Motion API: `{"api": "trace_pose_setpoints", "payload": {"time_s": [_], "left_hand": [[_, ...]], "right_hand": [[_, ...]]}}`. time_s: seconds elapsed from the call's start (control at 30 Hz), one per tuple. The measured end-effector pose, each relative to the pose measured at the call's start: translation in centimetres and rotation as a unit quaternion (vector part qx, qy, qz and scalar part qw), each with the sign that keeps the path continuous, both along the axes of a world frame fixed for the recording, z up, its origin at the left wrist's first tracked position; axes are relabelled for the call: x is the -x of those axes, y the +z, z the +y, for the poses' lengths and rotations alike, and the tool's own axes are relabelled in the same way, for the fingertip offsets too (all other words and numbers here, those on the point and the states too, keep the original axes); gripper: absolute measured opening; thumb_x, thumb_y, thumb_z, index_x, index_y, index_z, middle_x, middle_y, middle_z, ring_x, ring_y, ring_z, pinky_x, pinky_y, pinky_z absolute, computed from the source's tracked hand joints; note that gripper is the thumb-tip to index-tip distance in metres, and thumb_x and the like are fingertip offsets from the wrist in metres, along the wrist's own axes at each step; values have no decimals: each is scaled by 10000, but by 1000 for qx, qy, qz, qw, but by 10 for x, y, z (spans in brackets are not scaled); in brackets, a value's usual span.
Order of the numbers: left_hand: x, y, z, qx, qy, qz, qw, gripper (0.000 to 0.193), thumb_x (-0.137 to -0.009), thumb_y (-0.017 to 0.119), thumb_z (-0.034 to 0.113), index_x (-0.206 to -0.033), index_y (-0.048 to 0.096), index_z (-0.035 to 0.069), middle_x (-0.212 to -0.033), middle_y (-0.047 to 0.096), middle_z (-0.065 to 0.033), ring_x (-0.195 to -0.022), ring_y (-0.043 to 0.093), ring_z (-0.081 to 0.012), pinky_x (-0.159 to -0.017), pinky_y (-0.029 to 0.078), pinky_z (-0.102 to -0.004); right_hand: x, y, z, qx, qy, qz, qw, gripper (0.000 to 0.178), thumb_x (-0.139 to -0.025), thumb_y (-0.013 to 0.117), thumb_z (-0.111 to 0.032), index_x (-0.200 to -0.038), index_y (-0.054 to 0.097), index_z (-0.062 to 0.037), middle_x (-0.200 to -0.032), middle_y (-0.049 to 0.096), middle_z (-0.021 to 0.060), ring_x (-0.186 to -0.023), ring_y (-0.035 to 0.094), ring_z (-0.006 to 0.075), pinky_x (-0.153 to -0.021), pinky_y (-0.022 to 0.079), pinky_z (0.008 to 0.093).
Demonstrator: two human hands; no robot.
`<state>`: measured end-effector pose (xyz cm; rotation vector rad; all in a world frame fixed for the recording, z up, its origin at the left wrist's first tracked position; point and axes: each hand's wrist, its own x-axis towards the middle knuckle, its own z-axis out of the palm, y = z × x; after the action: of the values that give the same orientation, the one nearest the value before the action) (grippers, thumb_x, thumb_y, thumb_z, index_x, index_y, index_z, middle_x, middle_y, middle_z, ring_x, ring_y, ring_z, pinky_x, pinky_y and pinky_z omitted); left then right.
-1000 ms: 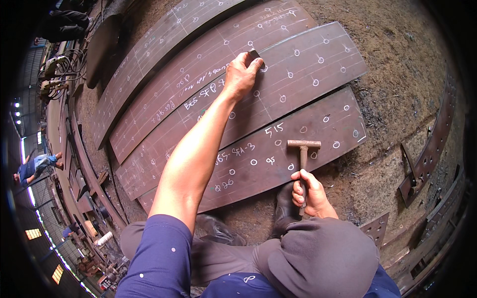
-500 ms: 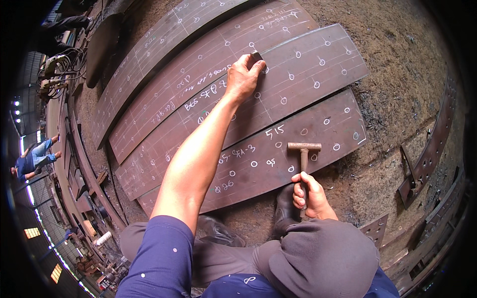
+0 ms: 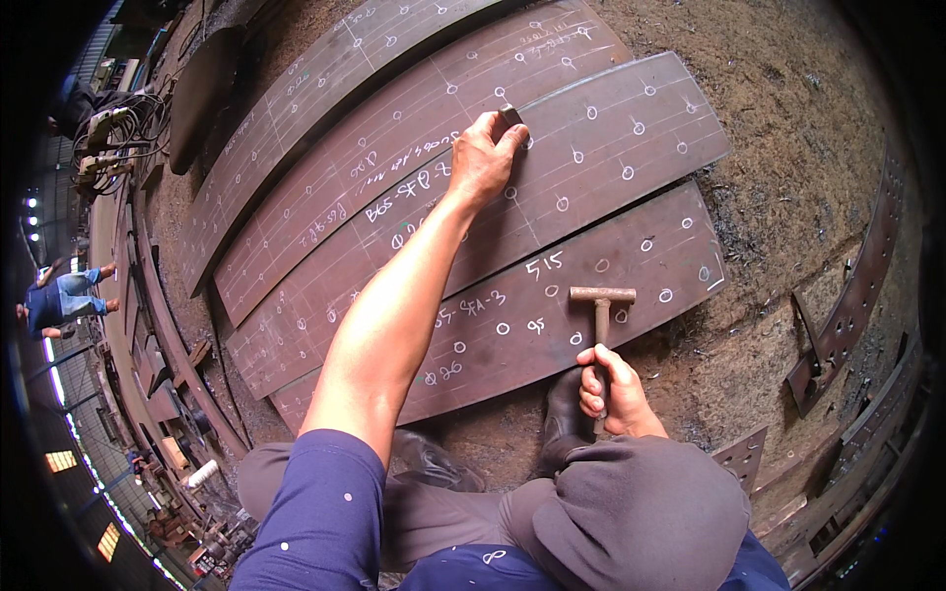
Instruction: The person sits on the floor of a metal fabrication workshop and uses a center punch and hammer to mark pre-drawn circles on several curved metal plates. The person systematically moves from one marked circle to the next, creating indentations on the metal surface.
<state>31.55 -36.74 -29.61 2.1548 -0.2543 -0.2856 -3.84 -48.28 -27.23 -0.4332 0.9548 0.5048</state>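
My left hand [image 3: 481,163] reaches out over the steel plates, its fingers closed round a short dark metal piece [image 3: 509,114], likely a punch. The piece stands by a chalk circle near the far edge of a curved, brownish steel plate [image 3: 611,133]; its lower end is hidden by my fingers. Closer to me, my right hand [image 3: 621,394] grips the handle of a hammer [image 3: 602,295] with a rusty, bar-shaped head. That head hangs above the nearest plate [image 3: 498,364], which carries chalk circles and white writing.
Two more chalk-marked plates, one brownish [image 3: 424,94] and one greyer [image 3: 286,108], lie overlapped beyond. My boots [image 3: 564,424] are at the nearest plate's edge. Drilled steel strips [image 3: 867,286] lie on the dirt floor at right. Cables [image 3: 118,128] and another person [image 3: 69,300] are at left.
My hands, the metal piece and the hammer stay almost where they were. The other person at far left has shifted posture slightly, with an arm now raised.
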Motion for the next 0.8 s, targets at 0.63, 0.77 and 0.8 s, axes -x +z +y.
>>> {"api": "trace_pose_setpoints", "payload": {"time_s": [0.63,0.77,0.8], "left_hand": [[22,-40,-3,-46,-31,-280,958,354,-914,774,304,-1212,671,144,-1027,738,-63,-1010,694,-279,-893,496,-451],[25,-37,1,-33,-35,-292,955,323,-916,764,302,-1191,670,162,-1098,749,-23,-1033,687,-251,-876,489,-430],[25,-36,1,-30,-35,-291,956,318,-917,763,301,-1189,671,164,-1097,750,-18,-1032,688,-250,-874,489,-429]], "right_hand": [[-128,63,-32,675,205,-304,641,310,-1059,597,-185,-1267,615,45,-731,649,180,-633,676,283,-610,528,416],[-175,106,-37,694,122,-405,582,353,-1093,570,-221,-1313,592,54,-704,641,75,-622,617,113,-501,482,323],[-180,119,-42,694,96,-444,558,385,-1097,565,-220,-1348,556,71,-757,661,76,-620,599,84,-474,461,287]]}}
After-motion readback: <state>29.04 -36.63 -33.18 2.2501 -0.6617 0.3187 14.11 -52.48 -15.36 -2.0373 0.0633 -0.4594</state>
